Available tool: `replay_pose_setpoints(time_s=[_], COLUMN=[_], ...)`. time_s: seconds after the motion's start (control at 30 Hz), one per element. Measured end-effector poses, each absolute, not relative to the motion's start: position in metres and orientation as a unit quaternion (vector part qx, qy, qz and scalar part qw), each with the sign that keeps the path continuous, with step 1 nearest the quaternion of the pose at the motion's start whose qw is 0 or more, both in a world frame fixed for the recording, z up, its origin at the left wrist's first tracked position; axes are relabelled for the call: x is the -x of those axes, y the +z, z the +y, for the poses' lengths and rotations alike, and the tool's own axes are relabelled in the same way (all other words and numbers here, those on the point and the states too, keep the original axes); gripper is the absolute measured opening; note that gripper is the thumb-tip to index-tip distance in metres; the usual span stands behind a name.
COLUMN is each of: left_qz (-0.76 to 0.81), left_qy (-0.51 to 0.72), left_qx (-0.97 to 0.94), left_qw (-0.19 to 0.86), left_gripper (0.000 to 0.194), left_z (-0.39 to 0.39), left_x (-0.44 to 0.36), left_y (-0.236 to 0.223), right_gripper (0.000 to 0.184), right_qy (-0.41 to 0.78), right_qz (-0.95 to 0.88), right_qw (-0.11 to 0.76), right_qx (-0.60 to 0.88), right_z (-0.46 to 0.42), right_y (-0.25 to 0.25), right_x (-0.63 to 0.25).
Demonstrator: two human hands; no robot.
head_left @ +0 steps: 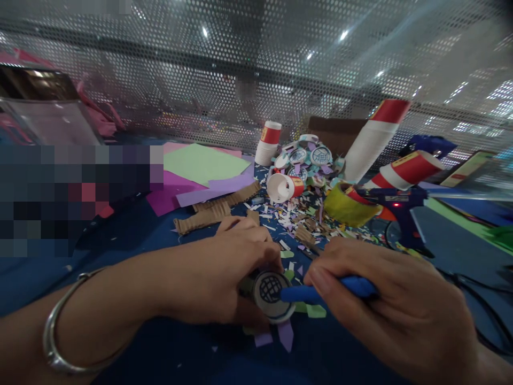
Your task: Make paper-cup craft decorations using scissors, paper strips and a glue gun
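Observation:
My left hand is closed around a cut-down paper cup piece, its round base turned up. Dark grid lines inside a circle are drawn on that base, and purple and green paper tabs stick out around it. In my right hand is a blue marker, gripped between thumb and fingers. Its end is over the grid drawing; whether it touches cannot be told. Just beyond my right fingers, a dark blade-like point shows, its other end hidden.
Behind are paper scraps, decorated cup pieces, a lying paper cup and stacked cups. A glue gun with a red light and a yellow tape roll sit right. Coloured sheets and corrugated cardboard lie left.

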State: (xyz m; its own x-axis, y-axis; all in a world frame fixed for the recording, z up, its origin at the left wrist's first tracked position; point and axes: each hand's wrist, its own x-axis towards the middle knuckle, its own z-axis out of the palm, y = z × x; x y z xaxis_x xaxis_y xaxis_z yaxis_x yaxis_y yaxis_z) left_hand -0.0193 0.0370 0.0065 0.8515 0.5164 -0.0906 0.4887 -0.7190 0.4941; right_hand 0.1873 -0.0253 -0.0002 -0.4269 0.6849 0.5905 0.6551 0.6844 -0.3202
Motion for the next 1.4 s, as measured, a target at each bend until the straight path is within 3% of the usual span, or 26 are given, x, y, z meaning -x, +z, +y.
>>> replay_pose_setpoints(time_s=[0.27,0.8,1.4], left_qz=[0.27,0.283,0.258], left_qy=[0.027,0.032,0.03], left_qx=[-0.928,-0.924,-0.93], left_qw=[0.256,0.256,0.259], left_gripper=[0.038,0.037,0.036], left_z=[0.0359,0.0356,0.0371], left_x=[0.0191,0.0171,0.0192], left_y=[0.0049,0.0073,0.0059], right_gripper=[0.019,0.019,0.02], right_qy=[0.063,0.004,0.02], right_qz=[-0.847,-0.843,-0.845], right_qw=[0.363,0.355,0.359], right_qx=[0.382,0.405,0.396], right_z=[-0.0269,-0.0247,-0.0278], right_y=[-0.0014,-0.0014,0.001], right_x=[-0.187,-0.1953,-0.19])
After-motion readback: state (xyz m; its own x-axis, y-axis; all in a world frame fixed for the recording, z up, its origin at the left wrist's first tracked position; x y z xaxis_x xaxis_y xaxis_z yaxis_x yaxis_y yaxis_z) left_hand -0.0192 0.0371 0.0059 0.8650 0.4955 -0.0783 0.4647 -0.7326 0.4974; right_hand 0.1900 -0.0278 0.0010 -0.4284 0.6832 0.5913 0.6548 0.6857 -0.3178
